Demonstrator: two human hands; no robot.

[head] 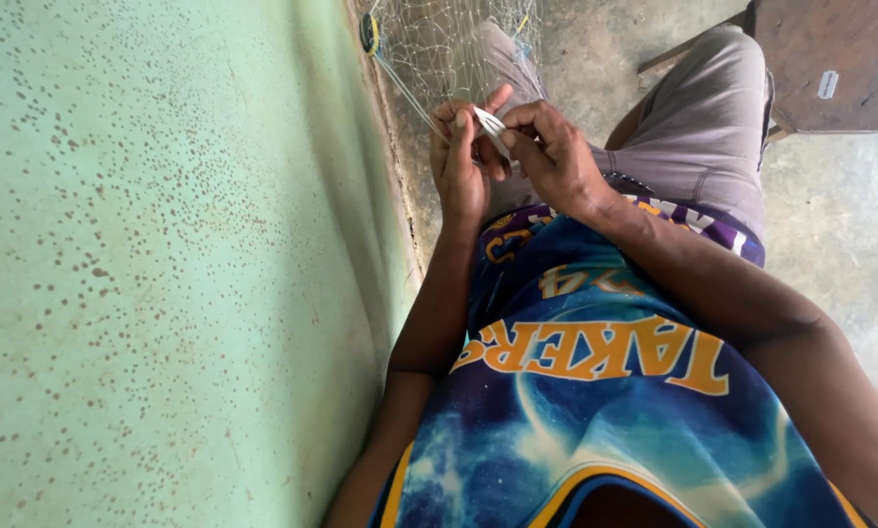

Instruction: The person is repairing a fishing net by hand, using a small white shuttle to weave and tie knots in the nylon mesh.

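Head view, looking down the person's chest to both hands raised together just past the lap. Left hand [458, 161] stands with fingers upright and loosely curled, thumb tip pointing up toward the right hand; it pinches mesh of the net [449, 44] and touches the white needle [491, 122]. Right hand [554, 152] is closed in a pinch, thumb and fingers gripping the near end of the needle, knuckles turned up. That needle is a small flat white piece, lying between the two hands, slanted, with most of its length covered by fingers. A pale cord [405, 88] runs taut from the left hand's fingers up and left to a dark ring with yellow on it [369, 34], which sits at the foot of the wall. The net hangs as fine pale mesh above the hands, spread from the ring across toward the knee, with the concrete floor [840, 215] visible through it. Below the hands, both forearms come in from the bottom edge, over a blue and purple jersey [595, 411] with orange lettering. Grey shorts [703, 127] cover the thigh to the right of the hands. A dark wooden stool [830, 64] stands at the top right corner, on the floor, well apart from the hands. A green wall [165, 264] speckled with brown spots fills the whole left half, just beside the left arm.
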